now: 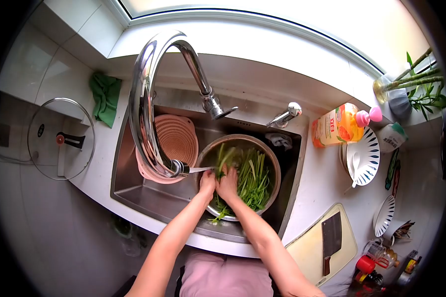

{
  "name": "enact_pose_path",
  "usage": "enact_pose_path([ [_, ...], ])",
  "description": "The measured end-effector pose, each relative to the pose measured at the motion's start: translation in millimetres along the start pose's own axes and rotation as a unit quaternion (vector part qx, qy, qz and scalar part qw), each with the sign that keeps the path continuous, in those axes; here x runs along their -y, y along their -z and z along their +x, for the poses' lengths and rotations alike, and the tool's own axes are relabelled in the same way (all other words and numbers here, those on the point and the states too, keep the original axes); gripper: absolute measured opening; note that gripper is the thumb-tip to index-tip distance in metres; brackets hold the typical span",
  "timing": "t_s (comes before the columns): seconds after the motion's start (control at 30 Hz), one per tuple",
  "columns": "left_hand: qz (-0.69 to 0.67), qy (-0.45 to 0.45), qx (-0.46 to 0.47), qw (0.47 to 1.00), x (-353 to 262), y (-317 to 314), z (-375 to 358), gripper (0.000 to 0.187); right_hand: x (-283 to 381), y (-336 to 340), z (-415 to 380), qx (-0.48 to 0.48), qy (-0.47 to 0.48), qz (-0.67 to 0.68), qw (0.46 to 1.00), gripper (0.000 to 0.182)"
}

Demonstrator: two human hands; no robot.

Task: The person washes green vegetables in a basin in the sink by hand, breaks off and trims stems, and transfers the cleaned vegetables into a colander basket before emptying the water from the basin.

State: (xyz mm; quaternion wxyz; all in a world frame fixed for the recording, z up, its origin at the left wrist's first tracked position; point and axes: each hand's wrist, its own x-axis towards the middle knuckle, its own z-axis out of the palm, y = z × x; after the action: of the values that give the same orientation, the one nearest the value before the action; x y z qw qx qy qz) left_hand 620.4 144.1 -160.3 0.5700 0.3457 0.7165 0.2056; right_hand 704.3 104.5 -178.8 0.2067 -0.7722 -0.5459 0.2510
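Note:
A steel basin [277, 171] stands in the sink, filled with long leafy green stalks [252, 173]. Over its left side my two hands are close together. My right hand [227, 183] is closed round a small bunch of the stalks, whose upper ends are blurred by motion. Beside it, my left hand [207, 183] is closed at the same bunch, its fingertips partly hidden. A thin stream of water runs from the chrome faucet [179, 169] towards my hands. Some leaves hang at the basin's near rim.
A pink colander [176, 138] sits in the sink's left part, behind the tall faucet. To the right are an orange detergent bottle [334, 126], patterned bowls [366, 158] and a cutting board [302, 245] bearing a cleaver [331, 235]. A glass lid [44, 133] and green cloth [104, 96] are left.

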Motion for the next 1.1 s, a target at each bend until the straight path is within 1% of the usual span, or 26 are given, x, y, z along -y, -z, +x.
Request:
enact_pose_path([
  [0.03,0.001,-0.001,0.001,1.0,3,-1,3,0.04,-14,4,4,0.053,0.041,0.151,0.986,0.079],
  [0.1,-0.013,-0.013,0.058,0.998,11,-1,9,0.037,-19,19,11,-0.088,0.04,0.271,0.958,0.082],
  [0.13,-0.017,-0.004,0.082,0.997,11,-3,10,0.035,-14,23,10,-0.08,-0.107,0.33,0.934,0.071],
  [0.17,-0.017,-0.002,0.081,0.997,10,-5,11,0.035,-17,22,12,-0.079,-0.108,0.33,0.935,0.071],
  [0.23,-0.075,0.042,0.118,0.989,6,-8,13,0.037,-38,17,17,0.1,-0.19,0.416,0.884,0.057],
  [0.27,-0.027,0.026,0.153,0.987,1,-3,12,0.037,-48,20,17,0.148,-0.196,0.47,0.848,0.046],
  [0.3,-0.028,0.027,0.153,0.987,-7,3,8,0.037,-47,42,19,0.197,-0.171,0.437,0.861,0.047],
  [0.37,0.006,0.047,0.141,0.989,-22,12,4,0.038,-54,63,18,0.178,-0.071,0.307,0.932,0.05],
  [0.43,0.03,0.044,0.162,0.985,-21,19,9,0.042,-64,73,14,0.075,0.033,0.167,0.983,0.054],
  [0.47,0.089,-0.033,0.132,0.987,-10,20,15,0.044,-61,89,14,0.064,0.043,0.152,0.985,0.047],
  [0.5,0.147,-0.107,0.1,0.978,-4,21,15,0.046,-57,97,15,0.063,0.043,0.153,0.985,0.047],
  [0.53,0.105,-0.136,0.07,0.983,3,19,15,0.054,-53,104,15,0.047,-0.014,0.168,0.985,0.041],
  [0.57,0.106,-0.138,0.07,0.982,1,18,10,0.054,-49,110,15,0.03,-0.07,0.182,0.98,0.034],
  [0.6,0.195,-0.229,0.027,0.953,-5,18,0,0.051,-40,114,13,-0.024,-0.052,0.15,0.987,0.025],
  [0.63,0.281,-0.314,-0.016,0.907,-10,18,-9,0.049,-39,106,14,-0.025,-0.053,0.15,0.987,0.025],
  [0.67,0.304,-0.34,-0.005,0.89,-19,15,-15,0.044,-39,96,16,-0.017,-0.024,0.168,0.985,0.023],
  [0.7,0.305,-0.34,-0.004,0.889,-26,10,-15,0.044,-36,88,18,-0.009,0.006,0.186,0.982,0.022],
  [0.77,0.366,-0.327,0.047,0.87,-32,-3,-14,0.031,-26,71,18,-0.029,0.003,0.152,0.988,0.022],
  [0.8,0.385,-0.36,0.006,0.85,-31,-8,-12,0.028,-20,66,17,-0.044,-0.008,0.127,0.991,0.022],
  [0.87,0.4,-0.364,0.0,0.841,-33,-13,-4,0.026,-15,63,17,-0.061,-0.019,0.102,0.993,0.023],
  [0.9,0.416,-0.366,-0.007,0.832,-33,-14,-1,0.024,-14,63,17,-0.059,-0.006,0.065,0.996,0.022],
  [0.93,0.418,-0.365,-0.006,0.832,-32,-13,1,0.024,-12,62,15,-0.057,0.005,0.028,0.998,0.022],
  [0.97,0.398,-0.359,0.0,0.844,-32,-11,4,0.021,-14,60,15,-0.057,0.005,0.028,0.998,0.022],
  [1.0,0.376,-0.353,0.006,0.857,-32,-10,7,0.018,-15,59,17,-0.023,-0.02,0.005,1.0,0.021],
  [1.03,0.377,-0.353,0.006,0.857,-30,-7,8,0.018,-17,57,17,0.012,-0.045,-0.018,0.999,0.02],
  [1.1,0.309,-0.369,0.017,0.876,-27,5,8,0.017,-23,62,14,0.017,-0.061,0.014,0.998,0.021],
])
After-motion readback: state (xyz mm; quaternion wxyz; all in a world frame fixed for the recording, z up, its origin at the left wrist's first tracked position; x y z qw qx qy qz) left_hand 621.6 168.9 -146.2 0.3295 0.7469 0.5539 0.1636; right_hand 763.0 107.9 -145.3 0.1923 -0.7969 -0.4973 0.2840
